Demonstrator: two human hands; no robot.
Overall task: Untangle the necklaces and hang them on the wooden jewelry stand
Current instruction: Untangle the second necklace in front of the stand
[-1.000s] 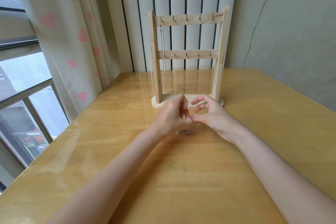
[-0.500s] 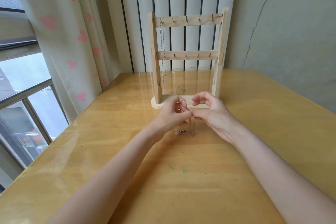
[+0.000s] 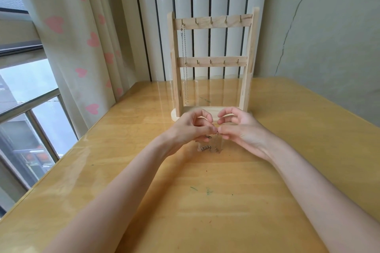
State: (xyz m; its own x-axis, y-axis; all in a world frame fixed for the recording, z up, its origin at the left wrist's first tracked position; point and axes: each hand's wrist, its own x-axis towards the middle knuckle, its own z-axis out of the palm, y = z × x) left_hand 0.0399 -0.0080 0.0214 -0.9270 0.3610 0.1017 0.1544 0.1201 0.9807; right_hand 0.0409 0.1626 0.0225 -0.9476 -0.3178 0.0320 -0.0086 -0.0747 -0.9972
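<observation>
Necklaces are my concern, and the tangled one point(image 3: 211, 146) sits pinched between my two hands just above the table point(image 3: 205, 201). My left hand point(image 3: 191, 129) has thumb and forefinger pressed together on the fine chain, and my right hand point(image 3: 236, 127) does likewise, the two pinches nearly touching; the other fingers curl clear. Below them the chain droops in a small heap with a little blocky pendant point(image 3: 205, 147) resting on the wood. I judge it light, limp and slippery, with links fine enough to kink or snap if tugged, so I would hold close beside the knot and tease it gently. Beyond stands the wooden jewelry stand point(image 3: 211, 63), one hung chain point(image 3: 185, 63) on its top-left hook, the other hooks bare.
</observation>
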